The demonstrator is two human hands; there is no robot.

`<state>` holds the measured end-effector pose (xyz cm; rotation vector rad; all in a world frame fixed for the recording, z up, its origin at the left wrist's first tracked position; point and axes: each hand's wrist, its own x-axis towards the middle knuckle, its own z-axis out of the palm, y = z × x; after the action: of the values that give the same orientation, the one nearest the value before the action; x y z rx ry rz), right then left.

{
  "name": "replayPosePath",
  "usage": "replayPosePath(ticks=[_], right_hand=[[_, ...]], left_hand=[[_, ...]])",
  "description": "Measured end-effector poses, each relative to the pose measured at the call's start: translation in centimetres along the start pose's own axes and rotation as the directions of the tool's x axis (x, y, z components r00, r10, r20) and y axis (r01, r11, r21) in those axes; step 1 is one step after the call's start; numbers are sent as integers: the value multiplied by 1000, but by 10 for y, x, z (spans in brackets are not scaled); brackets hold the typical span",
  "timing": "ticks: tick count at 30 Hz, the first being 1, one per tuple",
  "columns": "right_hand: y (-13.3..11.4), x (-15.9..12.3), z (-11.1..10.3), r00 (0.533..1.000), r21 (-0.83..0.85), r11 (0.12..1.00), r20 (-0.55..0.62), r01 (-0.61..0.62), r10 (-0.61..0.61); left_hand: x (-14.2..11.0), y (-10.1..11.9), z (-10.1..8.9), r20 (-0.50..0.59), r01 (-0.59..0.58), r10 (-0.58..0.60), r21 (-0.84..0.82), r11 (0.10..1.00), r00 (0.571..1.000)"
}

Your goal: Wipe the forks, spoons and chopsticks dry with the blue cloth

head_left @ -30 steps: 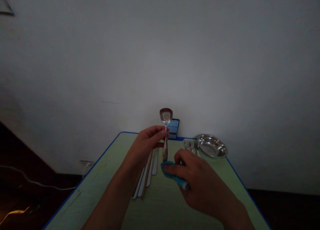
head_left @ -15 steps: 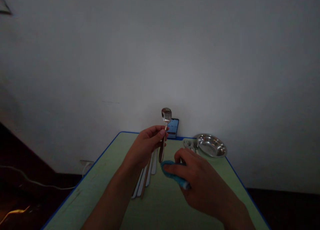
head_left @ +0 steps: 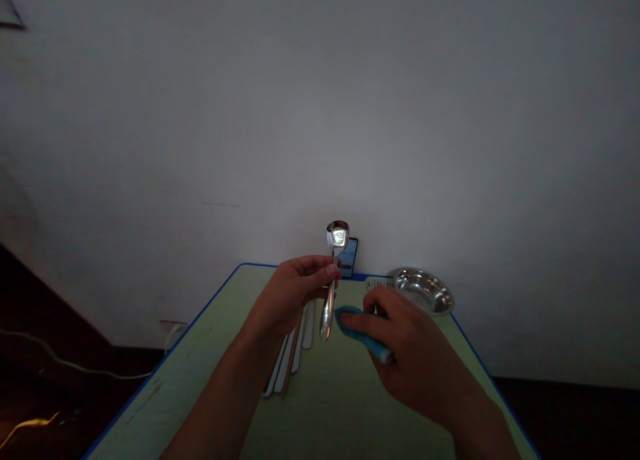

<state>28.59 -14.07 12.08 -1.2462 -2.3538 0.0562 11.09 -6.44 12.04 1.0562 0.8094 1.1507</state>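
Note:
My left hand [head_left: 290, 293] pinches a shiny metal spoon [head_left: 334, 267] by its neck and holds it upright above the table, bowl at the top. My right hand [head_left: 410, 350] is closed on a blue cloth [head_left: 357, 330], which sits just right of the spoon's handle, close to it. Both hands hover over a pale green table with a blue edge [head_left: 200, 373].
Several long utensils [head_left: 293, 353] lie side by side on the table under my left hand. A steel bowl [head_left: 424, 291] stands at the far right corner with forks [head_left: 376, 286] beside it. A phone [head_left: 349, 257] leans against the white wall behind.
My right hand with the blue cloth has moved up and to the right along the spoon handle. The spoon has turned slightly in my left hand.

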Motion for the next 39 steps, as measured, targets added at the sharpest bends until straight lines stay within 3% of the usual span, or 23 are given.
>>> replayPosePath(ticks=[11,26,39], right_hand=[[1,3,-3,960,-53,999,-281,-15,0],[0,4,0,938,-76,997,-345,-18,-9],[0,4,-1,926,-114,993,-375,-11,-33]], left_hand=[[-9,5,-2,61,52,-56,75,996,997],[-11,2,-6,216,36,-60,112,993,975],[-12,0,-6,246,60,-91,128,990,965]])
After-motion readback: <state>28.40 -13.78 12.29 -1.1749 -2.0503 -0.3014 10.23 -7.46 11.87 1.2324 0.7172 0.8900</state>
